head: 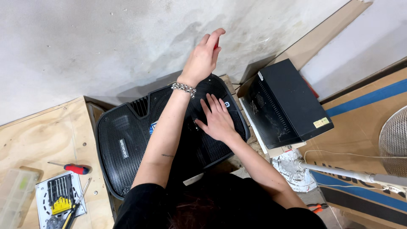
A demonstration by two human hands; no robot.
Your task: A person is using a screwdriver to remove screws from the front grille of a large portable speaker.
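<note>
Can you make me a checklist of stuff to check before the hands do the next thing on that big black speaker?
1. Right hand flat on the black speaker, steadying it: ok.
2. Left hand gripping a red-handled tool: ok, though its tip is hidden.
3. Tool tip seated where it should be: cannot tell, the hand covers it.
4. Speaker resting steadily: cannot tell, its underside is hidden.
5. Spare red screwdriver and bit set close by on the plywood bench: ok.
6. Black metal box clear of the hands: ok, it sits apart to the right.
</note>
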